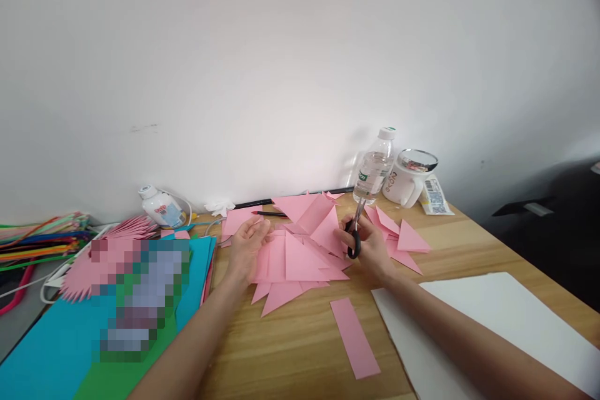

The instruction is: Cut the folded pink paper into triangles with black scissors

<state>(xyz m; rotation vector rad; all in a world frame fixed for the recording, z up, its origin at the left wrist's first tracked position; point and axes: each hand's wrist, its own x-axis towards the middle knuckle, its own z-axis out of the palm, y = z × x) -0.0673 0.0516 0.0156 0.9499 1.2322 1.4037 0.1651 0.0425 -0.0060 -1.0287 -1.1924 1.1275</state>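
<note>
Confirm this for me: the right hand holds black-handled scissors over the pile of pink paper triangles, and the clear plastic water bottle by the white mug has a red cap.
One detail is wrong. The head view shows the clear plastic water bottle with a white cap, not red. The rest stands: the right hand holds the black-handled scissors over the pile of pink paper triangles, and the bottle stands by the white mug.

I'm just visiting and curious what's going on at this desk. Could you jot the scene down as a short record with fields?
Setting: wooden table against a white wall
Left hand: open, resting on the pile of pink paper triangles
Right hand: closed around black-handled scissors, blades pointing up and away
In front: pink paper strip, white sheet
At the back: water bottle, white mug, black pen
To the left: blue and green paper sheets, white glue bottle, coloured sticks
</note>
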